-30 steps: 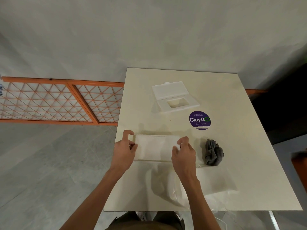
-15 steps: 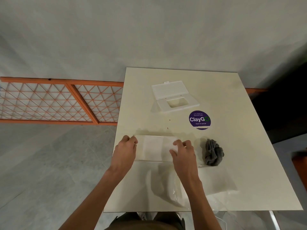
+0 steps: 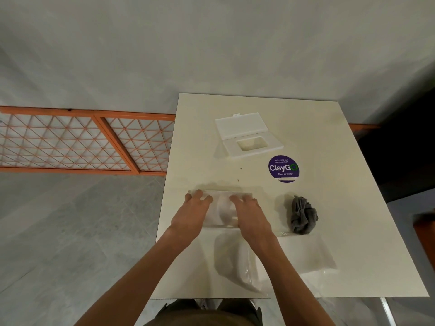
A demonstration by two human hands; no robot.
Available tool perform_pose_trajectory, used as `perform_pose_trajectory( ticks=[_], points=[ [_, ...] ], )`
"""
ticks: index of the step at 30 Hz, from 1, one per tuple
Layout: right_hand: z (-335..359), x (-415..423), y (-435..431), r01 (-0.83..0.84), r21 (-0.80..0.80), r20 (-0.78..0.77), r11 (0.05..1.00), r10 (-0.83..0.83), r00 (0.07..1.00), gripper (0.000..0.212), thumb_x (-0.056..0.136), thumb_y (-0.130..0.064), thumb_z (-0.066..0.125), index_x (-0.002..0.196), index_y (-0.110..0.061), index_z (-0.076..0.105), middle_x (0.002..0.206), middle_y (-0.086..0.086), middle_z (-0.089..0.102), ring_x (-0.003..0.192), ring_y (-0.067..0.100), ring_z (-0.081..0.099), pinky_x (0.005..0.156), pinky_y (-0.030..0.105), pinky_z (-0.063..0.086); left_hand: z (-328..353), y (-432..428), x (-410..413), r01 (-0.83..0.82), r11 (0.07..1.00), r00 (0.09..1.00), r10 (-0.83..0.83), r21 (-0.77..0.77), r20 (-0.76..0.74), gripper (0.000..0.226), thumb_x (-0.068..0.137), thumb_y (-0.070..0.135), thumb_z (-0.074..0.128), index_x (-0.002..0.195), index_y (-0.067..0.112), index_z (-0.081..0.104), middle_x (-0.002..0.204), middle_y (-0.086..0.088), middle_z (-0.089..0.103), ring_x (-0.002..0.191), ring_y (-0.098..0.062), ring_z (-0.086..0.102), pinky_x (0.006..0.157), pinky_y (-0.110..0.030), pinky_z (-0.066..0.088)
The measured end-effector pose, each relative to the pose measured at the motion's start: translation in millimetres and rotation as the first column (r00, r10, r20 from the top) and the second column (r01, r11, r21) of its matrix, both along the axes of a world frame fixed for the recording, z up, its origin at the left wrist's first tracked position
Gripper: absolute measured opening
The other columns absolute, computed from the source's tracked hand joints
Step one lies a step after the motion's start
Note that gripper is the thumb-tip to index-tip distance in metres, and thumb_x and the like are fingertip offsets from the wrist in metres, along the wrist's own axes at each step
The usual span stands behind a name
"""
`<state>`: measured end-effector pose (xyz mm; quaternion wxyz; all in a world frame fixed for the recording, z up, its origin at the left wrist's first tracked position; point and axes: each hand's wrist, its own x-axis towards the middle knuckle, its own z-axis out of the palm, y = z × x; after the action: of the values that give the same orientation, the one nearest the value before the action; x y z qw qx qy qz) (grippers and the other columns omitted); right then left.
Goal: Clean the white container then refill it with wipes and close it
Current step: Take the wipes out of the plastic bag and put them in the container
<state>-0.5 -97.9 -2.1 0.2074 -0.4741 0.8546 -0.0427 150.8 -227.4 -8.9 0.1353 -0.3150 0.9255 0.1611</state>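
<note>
Cream, matte worktop [image 3: 329,208], rectangular, with the person standing at its near edge. Both forearms reach forward over that edge, palms down. Left hand [image 3: 191,214] lies flat on the left end of a white stack of wipes [image 3: 223,208], its fingers [image 3: 200,196] slightly spread and curled over the stack's far-left corner. Right hand [image 3: 250,214] lies flat on the right end, fingers together and reaching to the stack's far edge. Whether either hand actually pinches the stack cannot be told; both appear to press down on it. The stack is a soft, flat rectangle, lying near the left edge of the worktop, about midway along it. White container [image 3: 253,147], hard plastic and rectangular, sits toward the far edge, well apart from the hands, its hinged lid [image 3: 241,124] laid open flat behind it and its rounded opening showing. A round purple sticker [image 3: 283,168] lies just near-right of the container. Grey cloth [image 3: 302,215], crumpled and knobbly, sits to the right of the right hand. Clear, glossy plastic wrapper [image 3: 249,276], creased, lies by the near edge between the forearms.
</note>
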Motion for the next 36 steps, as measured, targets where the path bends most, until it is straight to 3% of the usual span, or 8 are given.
perform_pose_trajectory(
  ticks=[5, 9, 13, 19, 22, 26, 31, 36],
  points=[
    [-2.9, -4.4, -4.9, -0.059, 0.056, -0.011, 0.997, 0.060, 0.998, 0.073, 0.101, 0.000, 0.063, 0.163, -0.029, 0.036, 0.155, 0.012, 0.042, 0.146, 0.032, 0.040, 0.114, 0.041, 0.050, 2.2, 3.3, -8.5, 0.032, 0.999, 0.998, -0.030, -0.038, 0.052, 0.086, 0.084, -0.015, 0.066, 0.155, 0.019, 0.031, 0.149, -0.009, 0.033, 0.141, -0.039, 0.038, 0.099, -0.041, 0.058],
    [1.3, -9.7, -10.0, -0.111, 0.091, -0.014, 0.990, 0.113, 0.994, 0.082, 0.101, 0.001, 0.063, 0.164, -0.041, 0.033, 0.152, 0.008, 0.046, 0.146, 0.031, 0.041, 0.108, 0.043, 0.055, 12.8, 3.9, -13.1, 0.068, 0.996, 0.997, -0.066, -0.056, 0.029, 0.092, 0.082, -0.017, 0.066, 0.157, 0.024, 0.031, 0.146, -0.006, 0.036, 0.129, -0.031, 0.043, 0.087, -0.036, 0.061],
    [3.7, -9.2, -14.8, -0.143, 0.136, -0.026, 0.980, 0.148, 0.989, 0.091, 0.102, 0.002, 0.063, 0.166, -0.050, 0.023, 0.145, 0.011, 0.044, 0.145, 0.033, 0.039, 0.101, 0.048, 0.060, 8.7, -2.5, -9.0, 0.103, 0.995, 0.995, -0.103, -0.020, -0.006, 0.096, 0.082, -0.017, 0.063, 0.161, 0.026, 0.030, 0.147, -0.004, 0.036, 0.124, -0.029, 0.043, 0.092, -0.034, 0.058],
    [5.7, -6.2, -14.2, -0.169, 0.146, -0.027, 0.975, 0.174, 0.984, 0.094, 0.098, 0.007, 0.064, 0.167, -0.044, 0.023, 0.143, 0.013, 0.041, 0.144, 0.034, 0.037, 0.098, 0.046, 0.060, 9.0, -6.0, -6.7, 0.109, 0.994, 0.992, -0.107, 0.027, -0.070, 0.089, 0.086, -0.016, 0.060, 0.161, 0.024, 0.034, 0.148, -0.006, 0.039, 0.126, -0.027, 0.043, 0.099, -0.030, 0.049],
    [6.8, -8.4, -11.5, -0.166, 0.080, 0.009, 0.983, 0.166, 0.986, 0.082, 0.102, 0.003, 0.059, 0.165, -0.042, 0.031, 0.145, 0.011, 0.044, 0.142, 0.034, 0.043, 0.104, 0.042, 0.056, 4.9, -10.6, -9.6, 0.070, 0.988, 0.990, -0.052, 0.138, -0.132, 0.084, 0.087, -0.007, 0.074, 0.155, 0.032, 0.046, 0.145, -0.003, 0.044, 0.121, -0.030, 0.047, 0.106, -0.033, 0.045],
    [3.3, -2.3, -14.7, -0.130, 0.086, 0.051, 0.988, 0.126, 0.991, 0.086, 0.102, 0.002, 0.059, 0.165, -0.048, 0.027, 0.146, 0.012, 0.039, 0.143, 0.034, 0.036, 0.107, 0.044, 0.055, -4.2, -0.2, -9.9, -0.014, 0.994, 0.991, 0.027, 0.104, -0.131, 0.063, 0.091, 0.011, 0.080, 0.147, 0.028, 0.054, 0.143, -0.002, 0.043, 0.124, -0.026, 0.044, 0.093, -0.034, 0.057],
    [-2.3, 5.2, -20.9, -0.083, 0.084, 0.052, 0.993, 0.078, 0.996, 0.066, 0.106, -0.008, 0.058, 0.156, -0.049, 0.041, 0.142, 0.008, 0.036, 0.145, 0.032, 0.029, 0.105, 0.043, 0.056, -9.8, 9.9, -8.2, -0.060, 0.995, 0.988, 0.071, 0.082, -0.137, 0.061, 0.092, -0.001, 0.070, 0.144, 0.027, 0.054, 0.146, -0.001, 0.037, 0.132, -0.026, 0.038, 0.083, -0.036, 0.059],
    [5.7, -8.2, -2.3, -0.132, -0.038, 0.061, 0.991, 0.134, 0.989, 0.068, 0.101, 0.001, 0.060, 0.157, -0.035, 0.048, 0.139, 0.010, 0.049, 0.133, 0.032, 0.048, 0.102, 0.040, 0.052, -2.5, 13.4, -10.8, -0.096, 0.991, 0.986, 0.108, 0.093, -0.127, 0.064, 0.094, 0.003, 0.073, 0.150, 0.028, 0.054, 0.152, -0.002, 0.039, 0.136, -0.029, 0.041, 0.093, -0.044, 0.058]
  ],
)
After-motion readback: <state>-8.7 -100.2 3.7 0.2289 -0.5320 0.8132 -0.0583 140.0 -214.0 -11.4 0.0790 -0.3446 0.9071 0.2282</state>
